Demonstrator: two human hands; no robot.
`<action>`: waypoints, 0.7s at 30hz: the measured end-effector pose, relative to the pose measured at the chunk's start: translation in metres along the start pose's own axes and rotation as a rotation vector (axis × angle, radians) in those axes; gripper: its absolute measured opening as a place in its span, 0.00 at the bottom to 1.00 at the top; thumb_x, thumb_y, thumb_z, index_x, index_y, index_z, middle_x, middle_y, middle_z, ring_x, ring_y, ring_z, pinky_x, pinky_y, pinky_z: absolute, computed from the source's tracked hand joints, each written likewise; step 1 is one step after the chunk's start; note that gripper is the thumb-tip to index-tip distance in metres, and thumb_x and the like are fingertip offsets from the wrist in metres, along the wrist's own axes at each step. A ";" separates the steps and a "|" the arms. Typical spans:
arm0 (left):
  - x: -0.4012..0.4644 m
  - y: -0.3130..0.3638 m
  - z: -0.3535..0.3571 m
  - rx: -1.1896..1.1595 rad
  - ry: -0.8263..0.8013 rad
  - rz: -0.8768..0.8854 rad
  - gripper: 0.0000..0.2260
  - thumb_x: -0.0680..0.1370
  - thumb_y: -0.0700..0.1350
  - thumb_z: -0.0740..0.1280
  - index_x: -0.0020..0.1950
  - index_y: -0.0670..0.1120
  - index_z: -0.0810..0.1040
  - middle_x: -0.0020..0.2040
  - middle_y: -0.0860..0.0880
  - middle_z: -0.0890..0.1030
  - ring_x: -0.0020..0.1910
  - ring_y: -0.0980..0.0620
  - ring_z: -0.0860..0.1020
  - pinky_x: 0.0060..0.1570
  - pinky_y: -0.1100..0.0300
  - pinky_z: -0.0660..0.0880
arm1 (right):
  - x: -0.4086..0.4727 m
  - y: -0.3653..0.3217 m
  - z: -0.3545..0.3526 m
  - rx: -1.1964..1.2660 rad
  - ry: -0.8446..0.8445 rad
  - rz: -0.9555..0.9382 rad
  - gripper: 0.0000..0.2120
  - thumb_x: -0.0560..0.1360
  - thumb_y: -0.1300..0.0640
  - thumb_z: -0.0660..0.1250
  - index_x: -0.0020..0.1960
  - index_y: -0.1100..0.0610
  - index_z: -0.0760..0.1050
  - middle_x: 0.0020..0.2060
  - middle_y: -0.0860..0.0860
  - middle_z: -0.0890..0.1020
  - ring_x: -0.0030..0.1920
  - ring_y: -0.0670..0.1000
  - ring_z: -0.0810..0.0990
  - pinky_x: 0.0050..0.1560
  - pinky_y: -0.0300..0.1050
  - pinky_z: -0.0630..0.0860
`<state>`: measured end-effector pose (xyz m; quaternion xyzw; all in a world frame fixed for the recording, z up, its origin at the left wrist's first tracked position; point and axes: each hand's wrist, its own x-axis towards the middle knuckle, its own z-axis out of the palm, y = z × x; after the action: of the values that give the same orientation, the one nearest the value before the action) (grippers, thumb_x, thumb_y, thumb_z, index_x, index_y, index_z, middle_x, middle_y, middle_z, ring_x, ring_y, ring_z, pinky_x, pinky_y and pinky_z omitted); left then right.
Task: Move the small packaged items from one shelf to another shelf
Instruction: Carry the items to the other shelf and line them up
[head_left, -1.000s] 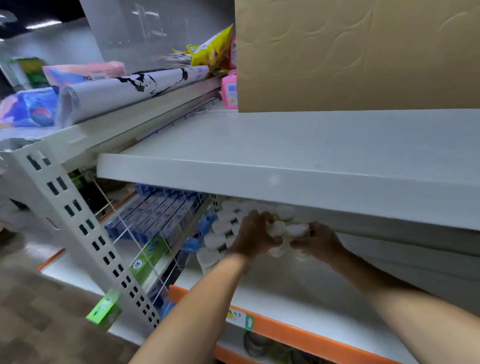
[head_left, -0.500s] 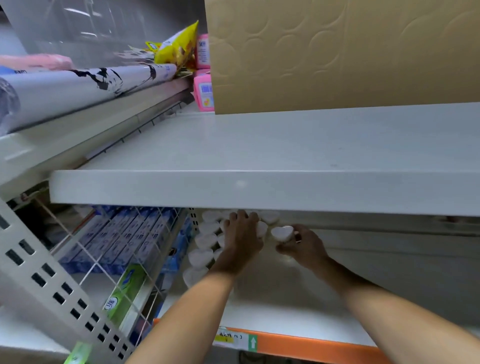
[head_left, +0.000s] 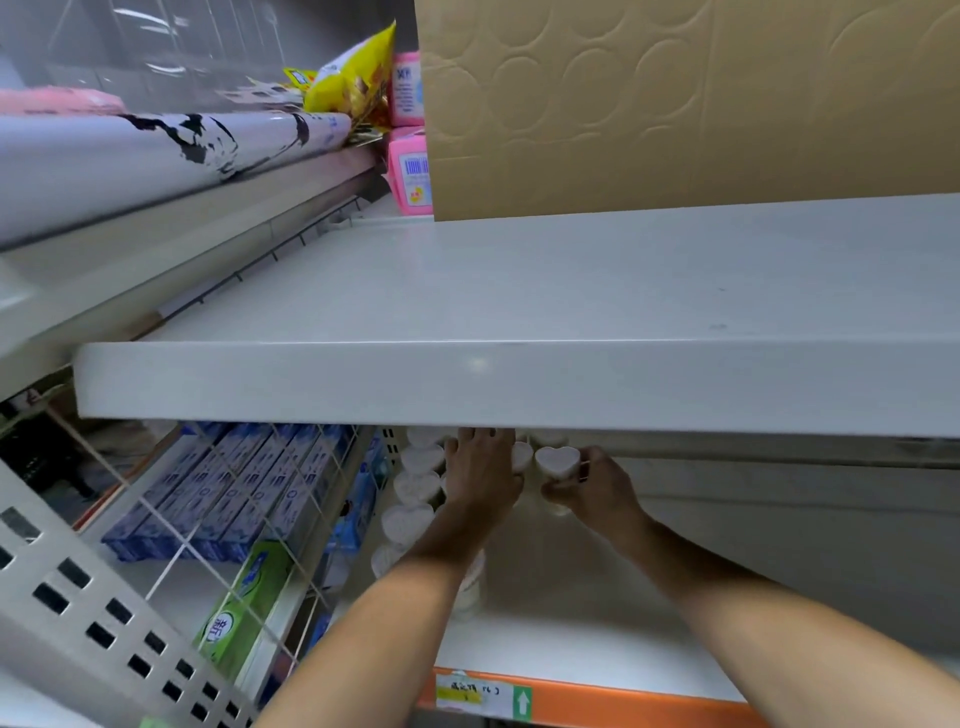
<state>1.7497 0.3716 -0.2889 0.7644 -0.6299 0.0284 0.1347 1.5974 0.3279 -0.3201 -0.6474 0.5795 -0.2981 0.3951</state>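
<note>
heart-shaped cups (head_left: 415, 488), white, rowed along left edge of lower shelf (head_left: 571, 639) under upper shelf (head_left: 519, 384). head view: right hand (head_left: 589, 486) pinches one cup (head_left: 557, 461) by sidewall; left hand (head_left: 480, 475) spread over others. likely light, thin-walled, crushable; best held low on walls.

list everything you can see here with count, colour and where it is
heart-shaped cups: several, white, left end of lower shelf
held cup: one, white, in right hand
upper shelf: one, pale grey, above hands
lower shelf: one, white, orange front edge
cardboard box: one, tan, on upper shelf
pink packs: two, beside the box
yellow bag: one, behind pink packs
blue boxes: a row, behind wire divider, left
green box: one, below blue boxes
left hand: over the cups
right hand: grips held cup
</note>
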 end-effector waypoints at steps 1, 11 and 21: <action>0.000 -0.001 0.000 0.005 0.001 0.003 0.24 0.72 0.49 0.71 0.66 0.50 0.72 0.68 0.47 0.73 0.69 0.43 0.67 0.65 0.48 0.65 | 0.000 -0.001 0.002 -0.004 -0.002 -0.001 0.26 0.64 0.57 0.79 0.59 0.58 0.76 0.50 0.51 0.82 0.50 0.51 0.80 0.44 0.41 0.72; 0.002 -0.006 -0.001 0.060 0.005 0.016 0.23 0.70 0.48 0.71 0.64 0.51 0.72 0.66 0.48 0.74 0.67 0.43 0.68 0.64 0.50 0.64 | -0.002 -0.005 0.008 0.036 0.026 -0.007 0.25 0.64 0.60 0.77 0.58 0.57 0.73 0.51 0.51 0.82 0.52 0.52 0.81 0.55 0.53 0.79; 0.000 -0.010 0.001 0.066 0.010 0.030 0.23 0.70 0.52 0.71 0.63 0.51 0.72 0.64 0.49 0.73 0.66 0.45 0.67 0.63 0.50 0.64 | -0.004 -0.006 0.013 0.008 0.060 -0.037 0.26 0.67 0.61 0.77 0.62 0.60 0.72 0.56 0.54 0.82 0.56 0.54 0.80 0.58 0.53 0.77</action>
<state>1.7593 0.3727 -0.2917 0.7587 -0.6393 0.0553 0.1120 1.6103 0.3343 -0.3212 -0.6473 0.5778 -0.3271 0.3744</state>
